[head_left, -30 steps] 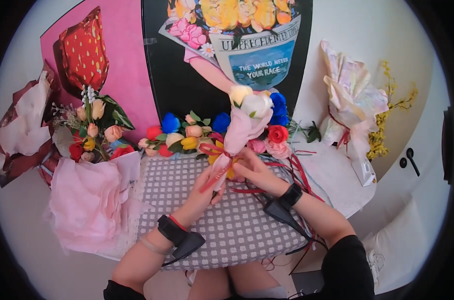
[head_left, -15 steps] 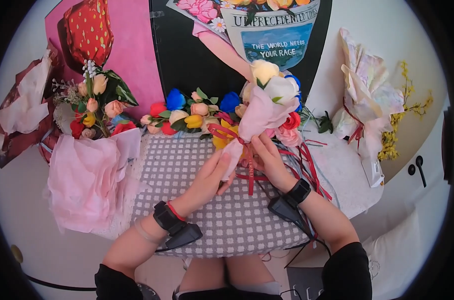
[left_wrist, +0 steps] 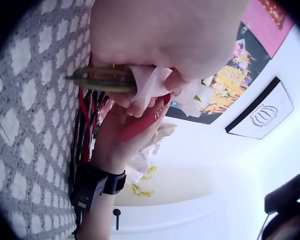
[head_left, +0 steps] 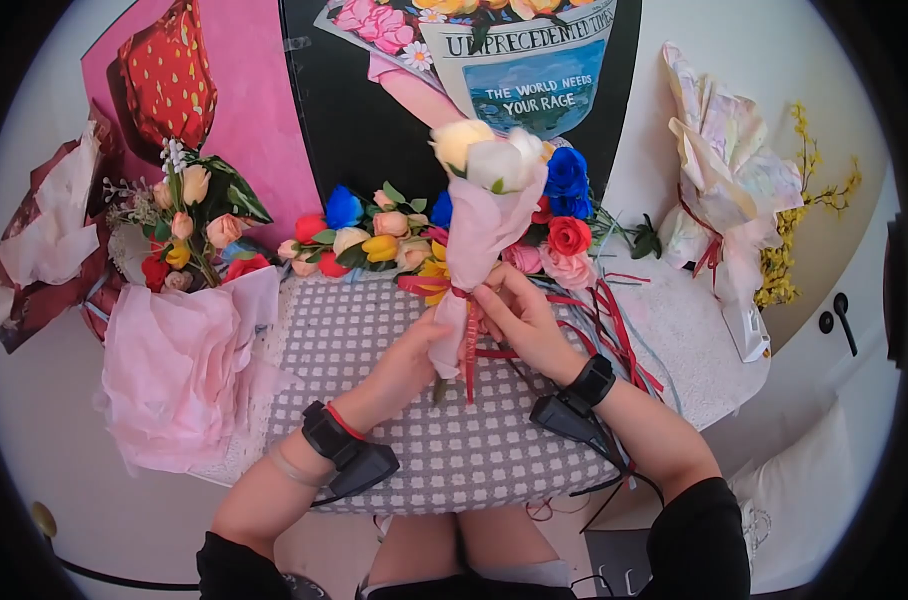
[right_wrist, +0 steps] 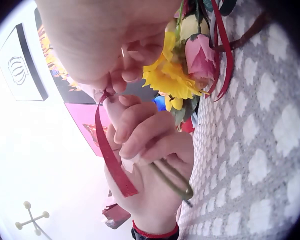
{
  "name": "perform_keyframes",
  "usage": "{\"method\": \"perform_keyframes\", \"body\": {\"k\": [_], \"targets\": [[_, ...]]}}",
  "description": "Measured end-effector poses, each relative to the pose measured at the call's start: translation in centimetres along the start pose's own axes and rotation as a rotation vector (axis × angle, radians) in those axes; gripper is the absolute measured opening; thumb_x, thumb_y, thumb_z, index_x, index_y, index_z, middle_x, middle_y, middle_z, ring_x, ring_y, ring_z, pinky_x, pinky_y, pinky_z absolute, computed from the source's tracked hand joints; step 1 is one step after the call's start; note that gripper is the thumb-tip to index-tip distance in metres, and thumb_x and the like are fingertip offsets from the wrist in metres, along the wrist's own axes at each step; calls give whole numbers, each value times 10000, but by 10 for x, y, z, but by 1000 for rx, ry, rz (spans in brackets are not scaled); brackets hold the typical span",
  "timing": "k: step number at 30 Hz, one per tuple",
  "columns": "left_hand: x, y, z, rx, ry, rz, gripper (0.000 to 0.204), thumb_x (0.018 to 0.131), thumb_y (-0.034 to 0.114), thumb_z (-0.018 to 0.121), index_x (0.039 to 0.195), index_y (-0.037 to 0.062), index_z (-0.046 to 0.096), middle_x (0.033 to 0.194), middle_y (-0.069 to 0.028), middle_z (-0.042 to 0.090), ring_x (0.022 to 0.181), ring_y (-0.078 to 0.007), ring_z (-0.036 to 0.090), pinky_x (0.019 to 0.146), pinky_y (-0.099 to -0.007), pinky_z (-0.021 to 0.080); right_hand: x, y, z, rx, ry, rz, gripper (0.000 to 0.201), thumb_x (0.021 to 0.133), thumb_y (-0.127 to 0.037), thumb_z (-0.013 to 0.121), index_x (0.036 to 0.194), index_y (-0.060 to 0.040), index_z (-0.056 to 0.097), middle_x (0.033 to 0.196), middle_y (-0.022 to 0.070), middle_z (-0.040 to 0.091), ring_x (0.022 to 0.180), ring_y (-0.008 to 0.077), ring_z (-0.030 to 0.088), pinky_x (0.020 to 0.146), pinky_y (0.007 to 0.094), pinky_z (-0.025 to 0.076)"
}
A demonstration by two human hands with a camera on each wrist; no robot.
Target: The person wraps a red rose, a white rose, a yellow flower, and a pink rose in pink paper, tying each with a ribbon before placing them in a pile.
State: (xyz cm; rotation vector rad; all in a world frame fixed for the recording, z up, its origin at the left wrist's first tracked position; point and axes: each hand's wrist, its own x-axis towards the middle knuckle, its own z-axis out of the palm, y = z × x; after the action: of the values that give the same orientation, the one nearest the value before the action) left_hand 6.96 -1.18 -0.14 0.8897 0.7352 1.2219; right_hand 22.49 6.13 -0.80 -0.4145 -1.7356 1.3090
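A small bouquet (head_left: 494, 230) of cream and white flowers, wrapped in pink paper, stands nearly upright above the checked cloth. My left hand (head_left: 406, 358) grips its lower end, with fingers curled round the wrapped stems in the right wrist view. Bare green stems (right_wrist: 172, 182) stick out below that hand. A red ribbon (right_wrist: 110, 155) is tied round the bouquet's narrow waist. At the tie, my right hand (head_left: 522, 318) pinches the ribbon between thumb and fingers. One ribbon tail (left_wrist: 145, 122) with printed letters hangs down. The right fingertips partly hide the knot.
Loose flowers (head_left: 374, 240) line the back of the checked cloth (head_left: 374, 450). Pink wrapping sheets (head_left: 174, 380) lie at left, beside another flower bunch (head_left: 189, 225). Red ribbons (head_left: 614, 330) trail on the right, near a pale wrapped bouquet (head_left: 729, 170).
The bouquet leaned right half a second ago and now stands more upright. Its lettered ribbon tail, slanting down-left a second ago, now hangs straight down. Both hands stay at the bouquet.
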Motion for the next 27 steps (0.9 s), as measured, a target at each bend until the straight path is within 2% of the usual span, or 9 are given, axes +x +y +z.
{"method": "perform_keyframes", "body": {"k": [5, 9, 14, 15, 17, 19, 22, 24, 27], "targets": [[-5, 13, -4, 186, -35, -37, 272, 948, 339, 359, 860, 102, 457, 632, 28, 419, 537, -72, 434, 487, -195, 355, 0, -1, 4, 5, -11, 3, 127, 916, -163, 486, 958, -45, 506, 703, -33, 505, 545, 8, 413, 476, 166, 311], [-3, 11, -10, 163, -78, 0, 281, 935, 372, 386, 1020, 112, 451, 637, 65, 398, 497, -53, 398, 412, -173, 294, 0, -2, 2, 87, -66, 42, 121, 911, -166, 497, 953, -53, 510, 728, -29, 514, 557, 9, 429, 486, 156, 313], [16, 23, -66, -164, -26, 234, 273, 934, 380, 393, 825, 133, 423, 624, 45, 393, 456, -58, 349, 400, -191, 270, -5, -25, -3, 70, -156, 74, 98, 904, -153, 505, 918, -56, 519, 734, -20, 521, 585, 20, 455, 509, 163, 345], [19, 29, -70, -163, -23, 236, 273, 934, 380, 393, 825, 133, 423, 624, 45, 393, 456, -58, 349, 400, -191, 270, -7, -34, -4, 111, -289, 162, 98, 897, -141, 514, 903, -44, 529, 746, -8, 531, 618, 38, 482, 542, 179, 378], [17, 42, -71, -124, 351, 518, 315, 929, 389, 406, 733, 143, 403, 606, 40, 388, 443, -67, 323, 410, -196, 270, -7, -35, -4, 156, -428, 246, 98, 891, -129, 522, 887, -32, 539, 758, 4, 540, 650, 55, 510, 575, 195, 411], [14, 47, -81, -192, 356, 509, 323, 928, 387, 411, 715, 145, 396, 605, 39, 386, 449, -68, 323, 419, -194, 274, -8, -29, -3, 191, -986, 182, 105, 879, -108, 537, 885, -6, 561, 795, 30, 562, 735, 93, 551, 671, 234, 450], [11, 51, -83, -243, 314, 478, 322, 932, 373, 410, 711, 141, 383, 611, 32, 386, 476, -68, 340, 427, -194, 279, -11, -25, 6, 294, -1252, 247, 109, 867, -84, 549, 913, 12, 570, 821, 44, 573, 783, 111, 565, 724, 255, 454], [14, 50, -83, -245, 342, 531, 257, 934, 359, 415, 809, 136, 400, 623, 48, 373, 468, -42, 331, 416, -181, 269, -11, -22, 4, 289, -1262, 257, 131, 873, -123, 547, 900, 3, 570, 823, 44, 578, 793, 107, 564, 732, 254, 450], [14, 46, -68, -110, 394, 525, 241, 940, 343, 408, 826, 130, 400, 625, 41, 372, 469, -47, 339, 418, -177, 266, -5, -17, -2, 178, -909, 331, 166, 880, -174, 543, 881, -10, 568, 803, 18, 572, 753, 78, 547, 670, 222, 438]]}}
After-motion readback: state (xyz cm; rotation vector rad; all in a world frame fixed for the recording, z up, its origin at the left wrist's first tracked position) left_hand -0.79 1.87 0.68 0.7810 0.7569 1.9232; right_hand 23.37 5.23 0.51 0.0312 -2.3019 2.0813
